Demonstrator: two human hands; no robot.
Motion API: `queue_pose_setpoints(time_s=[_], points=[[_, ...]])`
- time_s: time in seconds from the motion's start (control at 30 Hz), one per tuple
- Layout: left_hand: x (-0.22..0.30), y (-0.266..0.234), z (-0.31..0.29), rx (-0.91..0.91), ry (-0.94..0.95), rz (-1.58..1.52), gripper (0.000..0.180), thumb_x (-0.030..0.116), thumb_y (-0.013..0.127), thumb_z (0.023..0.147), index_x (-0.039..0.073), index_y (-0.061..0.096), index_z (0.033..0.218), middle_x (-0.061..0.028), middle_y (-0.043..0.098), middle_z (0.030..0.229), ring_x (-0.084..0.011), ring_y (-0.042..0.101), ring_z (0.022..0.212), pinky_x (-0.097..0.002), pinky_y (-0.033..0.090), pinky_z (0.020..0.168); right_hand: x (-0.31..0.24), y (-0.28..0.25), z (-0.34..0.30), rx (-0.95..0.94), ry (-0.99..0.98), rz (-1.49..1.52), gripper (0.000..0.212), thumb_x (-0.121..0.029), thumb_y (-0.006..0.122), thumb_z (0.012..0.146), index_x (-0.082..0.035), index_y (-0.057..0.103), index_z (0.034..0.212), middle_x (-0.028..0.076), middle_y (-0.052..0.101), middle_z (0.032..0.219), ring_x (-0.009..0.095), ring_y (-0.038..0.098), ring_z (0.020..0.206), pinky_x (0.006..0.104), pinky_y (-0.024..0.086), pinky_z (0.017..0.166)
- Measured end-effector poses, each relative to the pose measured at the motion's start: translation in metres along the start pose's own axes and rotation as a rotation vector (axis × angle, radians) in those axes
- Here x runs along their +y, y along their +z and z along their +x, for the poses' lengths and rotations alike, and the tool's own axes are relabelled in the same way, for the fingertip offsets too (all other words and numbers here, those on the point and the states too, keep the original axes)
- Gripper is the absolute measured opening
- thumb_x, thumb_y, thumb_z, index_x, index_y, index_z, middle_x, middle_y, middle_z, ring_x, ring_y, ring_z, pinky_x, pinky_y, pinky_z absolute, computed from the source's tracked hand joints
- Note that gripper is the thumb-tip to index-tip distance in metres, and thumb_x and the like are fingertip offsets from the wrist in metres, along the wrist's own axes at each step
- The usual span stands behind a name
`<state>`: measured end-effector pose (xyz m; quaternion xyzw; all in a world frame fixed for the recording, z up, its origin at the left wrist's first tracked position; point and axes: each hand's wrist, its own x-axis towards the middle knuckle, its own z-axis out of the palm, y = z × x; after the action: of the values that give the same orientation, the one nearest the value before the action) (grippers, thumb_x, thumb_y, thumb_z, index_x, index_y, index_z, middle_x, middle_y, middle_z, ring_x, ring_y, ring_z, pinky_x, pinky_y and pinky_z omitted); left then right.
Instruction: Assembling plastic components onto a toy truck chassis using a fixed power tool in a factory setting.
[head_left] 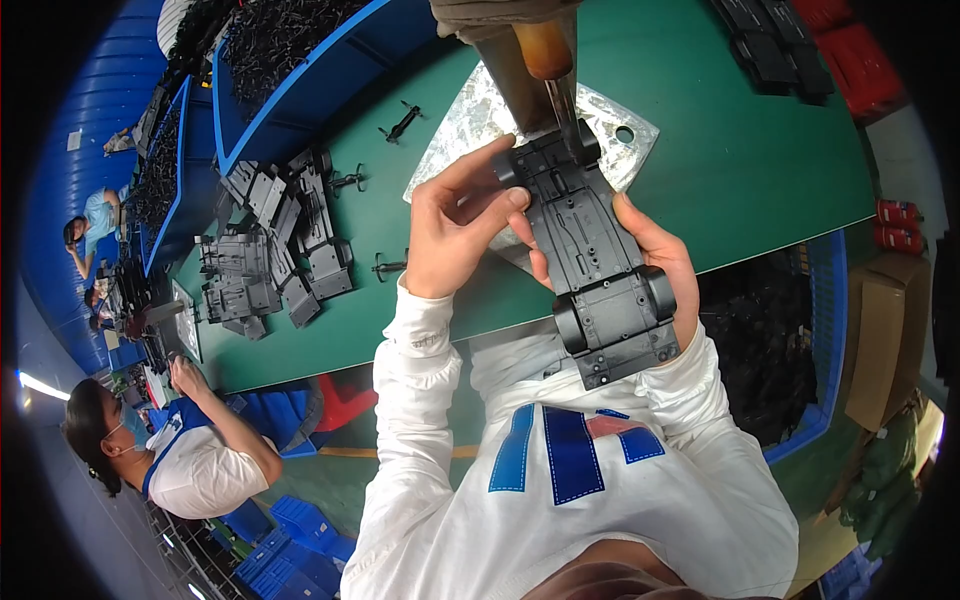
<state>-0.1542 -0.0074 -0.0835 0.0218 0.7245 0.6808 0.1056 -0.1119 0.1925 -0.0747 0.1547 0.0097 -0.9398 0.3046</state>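
Between my hands is a black plastic car chassis [592, 245], tilted, with its far end by the metal plate and its near end over the table edge. My right hand [662, 258] is closed around its right edge, thumb on top. My left hand [452, 228] is closed at the far left edge, thumb and fingers bent against the chassis; whether a small part is also pinched there I cannot tell. A tool with an amber handle [545, 52] and metal shaft points down to the chassis's far end. Under it lies a scuffed silver metal plate [455, 140].
Left on the green table [760, 190] lies a pile of black chassis [240, 272], with small black axle-like parts [402, 122] nearby. Blue bins [345, 60] hold small black parts. More black pieces [770, 45] lie far right. A blue crate [835, 330] stands right. A co-worker [205, 465] works at left.
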Motion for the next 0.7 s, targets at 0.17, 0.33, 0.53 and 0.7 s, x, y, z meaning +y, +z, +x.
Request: queue_pose_setpoints(time_s=[0.17, 0.33, 0.53, 0.7], points=[[-0.0013, -0.0009, 0.0009, 0.003, 0.007, 0.018, 0.048, -0.002, 0.070, 0.085, -0.007, 0.058, 0.132, -0.0065, 0.065, 0.088, -0.0118, 0.070, 0.075, -0.0224, 0.051, 0.076, -0.0008, -0.0007, 0.0004, -0.008, 0.011, 0.005, 0.055, -0.033, 0.034, 0.108, 0.008, 0.036, 0.144, 0.034, 0.047, 0.138, 0.039, 0.057, 0.122, 0.0450, 0.051, 0.103], [0.0012, -0.0001, 0.0003, -0.009, -0.007, -0.011, 0.048, -0.002, 0.070, 0.086, -0.007, 0.057, 0.132, -0.0061, 0.065, 0.089, -0.0120, 0.070, 0.074, -0.0222, 0.050, 0.075, -0.0008, 0.0016, 0.0005, 0.008, 0.010, 0.004, 0.055, -0.033, 0.034, 0.108, 0.008, 0.036, 0.144, 0.034, 0.047, 0.138, 0.039, 0.058, 0.121, 0.0451, 0.051, 0.103], [0.0002, -0.0001, 0.0001, -0.003, -0.008, -0.014, 0.048, -0.002, 0.070, 0.085, -0.007, 0.058, 0.132, -0.0060, 0.065, 0.089, -0.0116, 0.070, 0.075, -0.0220, 0.050, 0.075, -0.0020, -0.0018, 0.0005, -0.008, 0.019, 0.004, 0.055, -0.033, 0.034, 0.108, 0.008, 0.036, 0.144, 0.034, 0.047, 0.138, 0.039, 0.057, 0.122, 0.0456, 0.051, 0.103], [-0.0014, -0.0010, 0.0000, -0.001, -0.015, -0.008, 0.049, -0.002, 0.070, 0.085, -0.007, 0.058, 0.132, -0.0063, 0.065, 0.090, -0.0110, 0.069, 0.076, -0.0222, 0.050, 0.076, -0.0003, 0.0006, 0.0008, -0.003, 0.012, -0.009, 0.055, -0.033, 0.034, 0.108, 0.008, 0.037, 0.143, 0.035, 0.047, 0.137, 0.039, 0.057, 0.122, 0.0457, 0.052, 0.103]])
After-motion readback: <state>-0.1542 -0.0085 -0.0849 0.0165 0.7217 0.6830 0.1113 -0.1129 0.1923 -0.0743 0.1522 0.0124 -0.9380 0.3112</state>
